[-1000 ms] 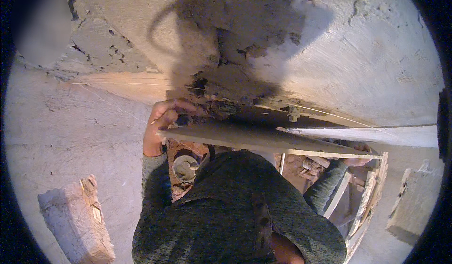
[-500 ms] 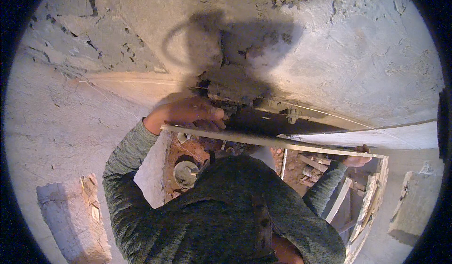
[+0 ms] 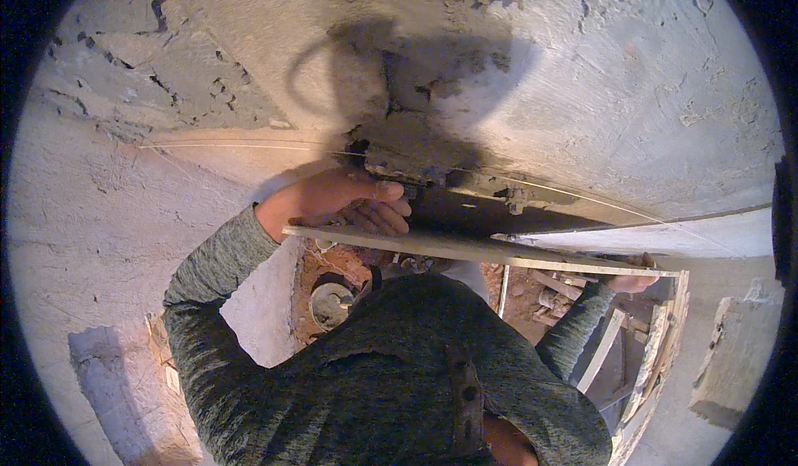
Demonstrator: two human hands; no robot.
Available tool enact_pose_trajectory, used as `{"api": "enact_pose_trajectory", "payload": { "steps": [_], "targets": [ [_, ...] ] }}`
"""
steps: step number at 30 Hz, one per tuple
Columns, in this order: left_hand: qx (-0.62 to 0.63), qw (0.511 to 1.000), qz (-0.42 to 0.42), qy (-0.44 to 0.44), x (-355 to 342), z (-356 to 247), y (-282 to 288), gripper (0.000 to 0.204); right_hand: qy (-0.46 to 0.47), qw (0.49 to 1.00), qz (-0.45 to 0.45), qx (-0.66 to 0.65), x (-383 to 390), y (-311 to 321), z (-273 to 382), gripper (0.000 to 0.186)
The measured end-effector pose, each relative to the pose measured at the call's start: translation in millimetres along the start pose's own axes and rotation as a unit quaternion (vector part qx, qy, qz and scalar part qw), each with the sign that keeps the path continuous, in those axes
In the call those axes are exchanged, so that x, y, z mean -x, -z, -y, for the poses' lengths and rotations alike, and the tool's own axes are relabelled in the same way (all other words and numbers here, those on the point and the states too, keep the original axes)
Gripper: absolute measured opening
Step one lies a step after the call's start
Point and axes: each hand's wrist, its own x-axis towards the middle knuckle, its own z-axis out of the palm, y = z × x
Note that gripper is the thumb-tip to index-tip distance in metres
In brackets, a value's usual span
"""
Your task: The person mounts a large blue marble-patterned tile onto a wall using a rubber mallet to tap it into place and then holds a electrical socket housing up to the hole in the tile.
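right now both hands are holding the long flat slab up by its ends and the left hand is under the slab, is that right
Not quite. The head view shows the left hand on top of the slab at its left end, fingers curled over the upper edge, not under it. The right hand grips the slab's far right end.

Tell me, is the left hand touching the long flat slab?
Touching. The head view shows the left hand resting its fingers over the near end of the slab.

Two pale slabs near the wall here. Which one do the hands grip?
The near thin slab, seen edge-on: left hand on its left end, right hand at its right end. The far slab lies untouched against the wall.
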Motion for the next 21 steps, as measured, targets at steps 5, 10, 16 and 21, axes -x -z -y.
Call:
{"api": "enact_pose_trajectory", "payload": {
  "steps": [5,10,16,21],
  "targets": [
    [0.078,0.995,-0.024,0.053,1.5,-8.7,-4.4,0.041,0.008,1.0,-0.004,-0.008,-1.3,1.2,-26.2,0.051],
    [0.06,0.997,0.012,0.056,0.7,-2.1,2.6,0.053,-0.094,0.994,0.008,-0.048,3.5,1.3,30.9,0.036],
    [0.083,0.995,0.018,0.044,-3.4,2.8,5.3,0.051,-0.119,0.988,0.009,-0.096,0.4,4.5,15.3,0.035],
    [0.083,0.996,0.015,0.042,-2.1,2.2,4.2,0.044,-0.025,1.0,-0.009,-0.01,2.9,2.4,14.0,0.037]
  ]
}}
